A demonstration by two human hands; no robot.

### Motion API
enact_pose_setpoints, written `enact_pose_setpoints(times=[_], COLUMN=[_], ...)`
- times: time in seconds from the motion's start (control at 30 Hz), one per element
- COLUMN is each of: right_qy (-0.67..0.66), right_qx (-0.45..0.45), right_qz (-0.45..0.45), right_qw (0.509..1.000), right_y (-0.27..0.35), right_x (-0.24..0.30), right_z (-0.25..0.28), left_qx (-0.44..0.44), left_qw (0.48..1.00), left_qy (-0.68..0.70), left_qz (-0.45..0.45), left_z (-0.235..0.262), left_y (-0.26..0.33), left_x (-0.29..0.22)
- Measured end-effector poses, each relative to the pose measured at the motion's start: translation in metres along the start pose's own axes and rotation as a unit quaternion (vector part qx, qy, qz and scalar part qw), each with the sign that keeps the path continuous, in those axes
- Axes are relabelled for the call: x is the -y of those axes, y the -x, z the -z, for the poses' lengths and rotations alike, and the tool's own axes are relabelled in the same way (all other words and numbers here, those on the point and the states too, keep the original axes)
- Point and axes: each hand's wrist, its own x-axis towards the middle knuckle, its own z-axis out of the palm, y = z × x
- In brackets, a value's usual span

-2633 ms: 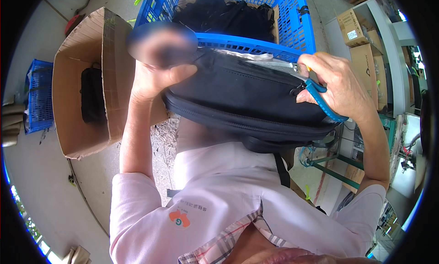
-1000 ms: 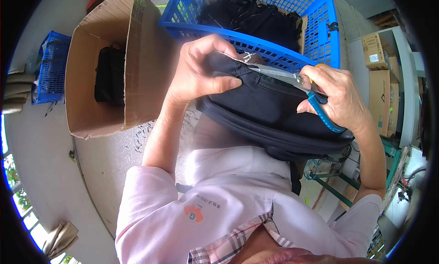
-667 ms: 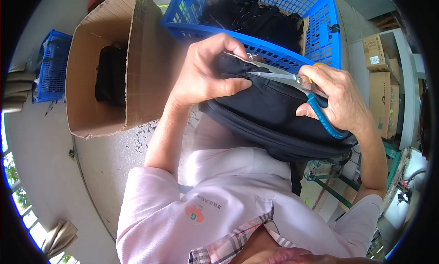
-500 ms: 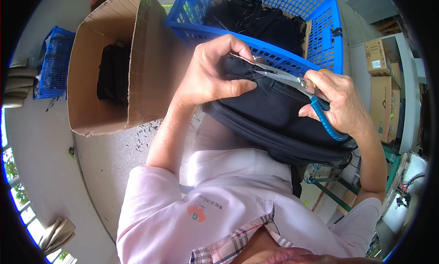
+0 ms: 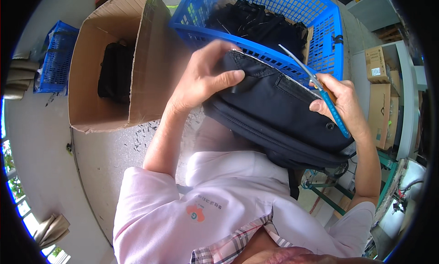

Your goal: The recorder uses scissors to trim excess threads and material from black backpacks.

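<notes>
A black fabric bag [image 5: 279, 113] lies across my lap, its raw seam edge uppermost. My left hand [image 5: 203, 79] grips the left end of that edge, thumb on the near side and fingers behind, partly hidden. In my right hand [image 5: 343, 97] is a pair of scissors [image 5: 335, 112] with blue handles. The blades look closed together and point up and to the left, raised off the seam. My right thumb and fingers wrap the handles, above the right part of the bag.
Beyond the bag stands a blue plastic crate [image 5: 339, 58] heaped with black pieces [image 5: 256, 21]. At left is an open cardboard box [image 5: 103, 120] holding a black item [image 5: 114, 72]. Dark scraps [image 5: 141, 135] litter the floor. Cartons [image 5: 379, 104] fill a shelf at right.
The scissors have come away from the seam near my left thumb, swung upward and closed. My left hand has shifted slightly left and down, turning the bag's edge.
</notes>
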Motion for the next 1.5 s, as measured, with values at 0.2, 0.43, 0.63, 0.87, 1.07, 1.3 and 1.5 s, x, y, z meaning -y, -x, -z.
enact_pose_setpoints(times=[0.2, 0.43, 0.63, 0.87, 1.07, 1.3, 1.5], right_qy=[0.007, 0.03, 0.034, 0.049, 0.039, 0.03, 0.053], right_qx=[0.024, 0.068, 0.138, 0.147, 0.138, 0.149, 0.153], right_qz=[0.006, 0.062, 0.112, 0.114, 0.112, 0.086, 0.082], right_qw=[1.0, 0.995, 0.984, 0.981, 0.983, 0.985, 0.983], right_y=[-0.005, -0.032, -0.048, -0.053, -0.056, -0.051, -0.049], right_x=[0.012, 0.033, 0.035, 0.038, 0.036, 0.043, 0.046], right_z=[0.003, 0.009, 0.018, 0.011, 0.0, 0.0, 0.002], left_qx=[-0.006, 0.015, 0.035, 0.033, 0.043, 0.046, 0.071], left_qw=[0.998, 0.998, 0.997, 0.999, 0.999, 0.998, 0.997], left_qy=[0.065, -0.011, -0.008, 0.026, 0.031, 0.036, -0.017], left_qz=[0.004, -0.066, -0.061, -0.015, 0.004, -0.004, 0.003], left_z=[-0.006, -0.016, -0.019, -0.014, -0.009, -0.01, -0.012], left_y=[0.009, 0.007, 0.008, 0.009, 0.009, 0.01, 0.01], left_x=[-0.005, -0.018, -0.031, -0.027, -0.021, -0.024, -0.023])
